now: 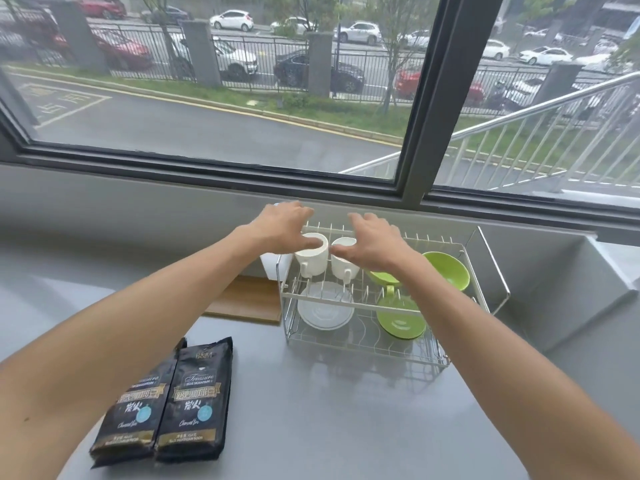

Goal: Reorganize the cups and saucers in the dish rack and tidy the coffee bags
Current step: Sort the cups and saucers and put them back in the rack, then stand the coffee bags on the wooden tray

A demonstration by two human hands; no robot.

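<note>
Both hands reach over the two-tier chrome wire dish rack (360,306) that stands on the grey bench (311,410) under the window. The left hand (277,226) rests on the rim of a white ceramic cup (311,254) on the upper tier, its fingers (306,242) spread loosely and not clenched. The right hand (372,240) touches a second white cup (343,261) just beside the first, fingers also released. A green cup (381,277) and a green bowl (448,270) sit to the right of them. On the lower tier lie a white saucer (325,311) and a green saucer (401,318). Two black coffee bags (166,400) lie side by side, touching, on the bench near the left forearm.
</note>
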